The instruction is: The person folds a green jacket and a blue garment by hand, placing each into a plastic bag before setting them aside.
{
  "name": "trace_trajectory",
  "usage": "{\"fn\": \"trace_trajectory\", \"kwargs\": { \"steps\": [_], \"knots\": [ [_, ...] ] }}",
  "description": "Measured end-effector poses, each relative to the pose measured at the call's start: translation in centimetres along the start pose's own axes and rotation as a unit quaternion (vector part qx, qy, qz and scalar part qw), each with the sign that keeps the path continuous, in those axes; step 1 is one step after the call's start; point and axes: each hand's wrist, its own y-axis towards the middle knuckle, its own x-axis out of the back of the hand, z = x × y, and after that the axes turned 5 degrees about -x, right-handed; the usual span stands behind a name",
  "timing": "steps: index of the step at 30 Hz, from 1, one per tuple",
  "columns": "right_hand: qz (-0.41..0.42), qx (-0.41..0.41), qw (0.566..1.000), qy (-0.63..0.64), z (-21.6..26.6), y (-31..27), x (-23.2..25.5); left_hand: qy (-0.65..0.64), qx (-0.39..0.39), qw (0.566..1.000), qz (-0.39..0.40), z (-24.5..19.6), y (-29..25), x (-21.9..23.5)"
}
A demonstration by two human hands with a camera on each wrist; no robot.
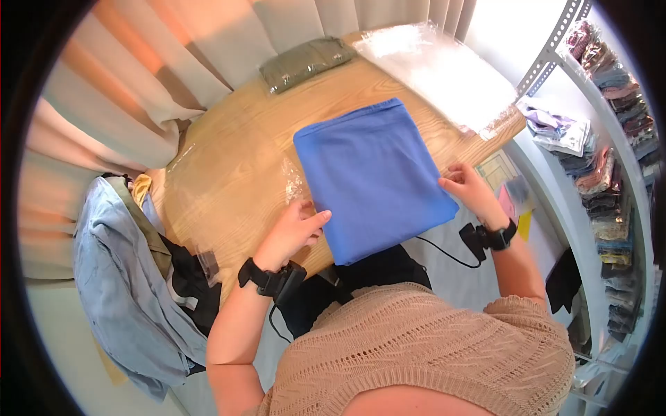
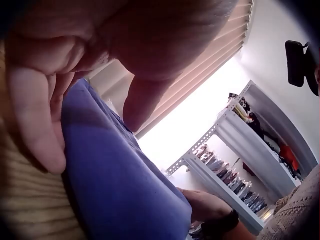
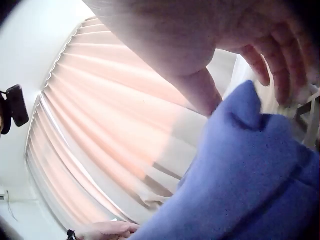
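A folded blue cloth (image 1: 374,177) lies at the near edge of the wooden table, its lower end reaching over that edge. My left hand (image 1: 295,229) is at its left side, thumb over the top face. In the left wrist view the straight fingers (image 2: 40,125) lie along the cloth's side, low by the wood. At the right side is my right hand (image 1: 475,194), its thumb and fingertips right at the edge. A raised fold of the cloth (image 3: 245,102) stands between that thumb and the loosely bent fingers in the right wrist view.
Clear plastic bags (image 1: 437,69) lie at the table's back right, and a bagged olive garment (image 1: 309,64) at the back. Loose clothes (image 1: 114,236) hang over the left side. Shelves (image 1: 590,173) with bagged garments stand at right; a curtain (image 1: 152,76) borders the table.
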Motion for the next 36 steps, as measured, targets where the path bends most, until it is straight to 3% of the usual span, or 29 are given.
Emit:
{"fn": "trace_trajectory", "kwargs": {
  "steps": [3,4,5,7,12,14,18,20,21,23,24,26,30,31,33,35,36],
  "knots": [
    [-0.037,-0.04,0.995,0.087,-0.9,-3.0,-1.8,-0.001,-0.008,1.0,0.023,0.2,0.1,-0.7],
    [0.006,-0.077,0.978,0.196,-0.9,-3.6,-2.5,-0.018,-0.026,0.999,0.026,0.5,0.3,-1.0],
    [0.004,-0.084,0.977,0.195,-0.9,-4.1,-3.1,-0.035,-0.045,0.998,0.03,0.7,0.5,-1.4],
    [0.035,-0.083,0.93,0.356,-0.8,-5.0,-4.1,-0.034,-0.052,0.997,0.054,-0.2,0.0,-1.9],
    [0.015,-0.078,0.96,0.268,0.4,-5.3,-4.0,-0.069,-0.131,0.986,0.079,0.3,-0.4,-3.6],
    [-0.005,-0.007,0.945,0.327,0.2,-4.7,-4.2,-0.142,-0.153,0.976,0.066,0.9,-0.2,-4.1],
    [-0.011,-0.076,0.933,0.351,-1.4,-4.4,-4.4,-0.138,-0.189,0.972,0.002,2.6,0.7,-4.9],
    [0.098,-0.131,0.901,0.401,-1.6,-4.3,-3.6,-0.146,-0.176,0.973,-0.014,2.5,0.4,-4.6],
    [0.099,-0.129,0.902,0.399,-1.4,-4.4,-3.1,-0.147,-0.179,0.973,-0.015,2.3,0.3,-4.2],
    [0.202,-0.144,0.86,0.445,-0.3,-4.7,-1.8,-0.293,-0.078,0.952,0.038,1.5,-0.1,-3.2],
    [0.205,-0.141,0.861,0.443,0.3,-4.5,-1.7,-0.294,-0.082,0.952,0.035,1.2,-0.2,-2.8],
    [0.239,-0.109,0.8,0.54,1.3,-4.0,-1.6,-0.371,-0.044,0.925,0.062,0.7,-0.4,-2.2],
    [0.255,-0.098,0.836,0.476,2.5,-0.9,-1.5,-0.345,-0.052,0.934,0.076,1.0,-0.4,-2.2],
    [0.256,-0.095,0.838,0.473,2.9,-1.0,-1.6,-0.318,-0.089,0.942,0.061,1.6,-0.1,-2.4],
    [0.214,-0.046,0.896,0.385,4.2,-1.4,-2.4,-0.292,-0.131,0.947,0.041,1.8,0.0,-2.5],
    [0.195,-0.056,0.911,0.36,4.8,-1.2,-2.6,-0.271,-0.154,0.95,-0.002,1.7,-0.3,-2.3],
    [0.157,0.017,0.946,0.281,5.2,-1.3,-2.8,-0.273,-0.154,0.949,-0.004,1.2,-0.7,-2.4]
  ]
}}
